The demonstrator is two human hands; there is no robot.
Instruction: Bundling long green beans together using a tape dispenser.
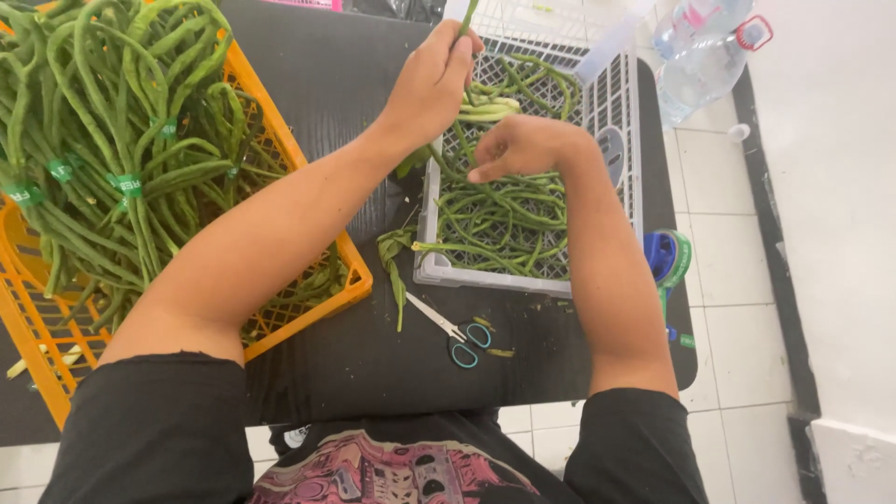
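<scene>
- Left hand (431, 82) has its fingers closed around long green beans (464, 19), above the grey crate (618, 112).
- Right hand (523, 145) hovers over the crate's beans, fingers curled, narrow.
- Scissors (457, 334) lie on the dark surface (355, 355).

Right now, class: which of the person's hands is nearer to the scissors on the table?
Right. The right hand hovers over the grey crate, above the scissors; the left hand is farther up, gripping a long bean.

The orange crate (308, 280) and the grey crate (616, 121) are moulded plastic lattice, fairly matt. The long beans (495, 219) look smooth and waxy. The table (327, 84) is dark and matt, possibly laminate. The scissors (453, 331) have shiny metal blades and blue-rimmed plastic handles. The water bottle (700, 61) is clear, glossy plastic.
</scene>
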